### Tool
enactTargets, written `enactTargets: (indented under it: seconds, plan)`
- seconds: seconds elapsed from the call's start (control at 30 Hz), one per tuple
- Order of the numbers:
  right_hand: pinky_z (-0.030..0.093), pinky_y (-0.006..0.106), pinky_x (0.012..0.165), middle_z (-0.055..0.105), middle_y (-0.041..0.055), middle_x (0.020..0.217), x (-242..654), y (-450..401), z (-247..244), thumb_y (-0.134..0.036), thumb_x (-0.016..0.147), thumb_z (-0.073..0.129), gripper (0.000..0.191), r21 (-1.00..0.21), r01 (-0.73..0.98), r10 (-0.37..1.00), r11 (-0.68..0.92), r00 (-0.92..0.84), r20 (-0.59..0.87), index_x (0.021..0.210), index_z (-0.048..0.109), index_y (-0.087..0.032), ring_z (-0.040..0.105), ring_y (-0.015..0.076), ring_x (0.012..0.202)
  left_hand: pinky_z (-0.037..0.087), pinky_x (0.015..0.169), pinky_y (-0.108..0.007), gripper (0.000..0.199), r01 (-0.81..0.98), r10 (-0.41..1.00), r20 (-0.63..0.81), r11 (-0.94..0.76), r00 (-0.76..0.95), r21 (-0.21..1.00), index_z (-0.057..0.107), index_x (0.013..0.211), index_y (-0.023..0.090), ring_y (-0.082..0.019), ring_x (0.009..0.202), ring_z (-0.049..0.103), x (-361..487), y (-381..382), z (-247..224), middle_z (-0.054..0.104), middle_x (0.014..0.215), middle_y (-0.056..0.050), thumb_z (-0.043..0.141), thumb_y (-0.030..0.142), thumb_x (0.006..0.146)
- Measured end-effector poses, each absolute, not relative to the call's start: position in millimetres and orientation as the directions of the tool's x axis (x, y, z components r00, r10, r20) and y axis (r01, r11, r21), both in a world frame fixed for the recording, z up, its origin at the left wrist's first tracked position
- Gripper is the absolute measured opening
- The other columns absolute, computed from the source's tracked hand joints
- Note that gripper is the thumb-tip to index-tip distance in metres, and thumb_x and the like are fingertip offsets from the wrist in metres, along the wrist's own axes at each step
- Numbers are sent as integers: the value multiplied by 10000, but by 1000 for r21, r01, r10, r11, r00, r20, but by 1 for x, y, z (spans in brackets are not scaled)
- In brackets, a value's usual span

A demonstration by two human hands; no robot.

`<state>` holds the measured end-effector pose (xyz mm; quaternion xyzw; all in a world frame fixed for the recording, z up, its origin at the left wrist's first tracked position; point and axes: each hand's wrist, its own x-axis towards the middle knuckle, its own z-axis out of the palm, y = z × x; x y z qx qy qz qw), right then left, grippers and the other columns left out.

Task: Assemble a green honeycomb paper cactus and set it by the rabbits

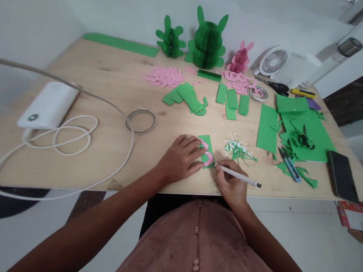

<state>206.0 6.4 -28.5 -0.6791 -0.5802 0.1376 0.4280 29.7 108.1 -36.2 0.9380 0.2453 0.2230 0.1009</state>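
Note:
My left hand (pixel 179 160) lies flat on the table, its fingertips pressing the left edge of a pink curved paper cut-out (pixel 209 159). That cut-out rests on a small green paper rectangle (pixel 211 145), and part of both is hidden under my fingers. Between the fingers of my right hand (pixel 233 188) is a white pen (pixel 239 175) with a dark end cap. Its tip is by the lower right edge of the green rectangle. A small heap of green and white paper scraps (pixel 238 149) lies just beyond my right hand.
Pink cut-outs (pixel 165 77) and green paper pieces (pixel 189 96) lie farther back, before folded-paper figures (pixel 208 44). On the right are thread snippers (pixel 289 165), green sheets (pixel 267 127), black scissors (pixel 278 88) and a phone (pixel 342 176). A white cable (pixel 103 182) loops from a power bank (pixel 48 106).

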Motion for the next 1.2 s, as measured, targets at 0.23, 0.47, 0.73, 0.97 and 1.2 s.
enactTargets:
  seconds: [0.23,0.47,0.73,0.97,1.2]
  plan:
    - [481,278,615,663,17,725,207,5,-25,-225,833,574,66,-774,628,927,85,235,292,798,628,-207,612,165,670,360,1034,-485,347,418,504,364,-860,783,292,611,1174,180,-282,1202,497,30,108,-36,606,1223,-123,501,357,896]
    - [502,294,632,678,27,719,205,9,-21,-204,821,578,73,-702,687,939,185,87,333,776,634,-212,630,168,668,356,1043,-489,341,421,506,380,-860,774,287,617,1161,176,-285,1207,497,29,107,-38,610,1226,-124,507,356,892]
    - [518,334,682,694,36,713,203,10,-22,-217,829,571,100,-670,705,925,231,54,376,768,650,-218,648,188,685,360,1038,-490,348,421,503,386,-862,773,281,606,1177,179,-284,1202,501,29,107,-39,610,1223,-124,507,351,892]
    - [513,341,706,709,33,731,203,12,-23,-212,837,578,96,-661,710,927,244,31,374,777,652,-222,656,189,705,361,1036,-496,346,418,498,385,-866,777,276,611,1170,176,-288,1201,499,29,108,-39,608,1224,-128,506,352,890]
    - [510,337,697,703,37,735,203,11,-23,-214,836,566,100,-635,741,925,221,47,377,776,646,-223,645,186,695,357,1041,-495,352,419,499,378,-865,780,276,611,1171,169,-286,1206,499,29,108,-39,605,1232,-131,496,362,899]
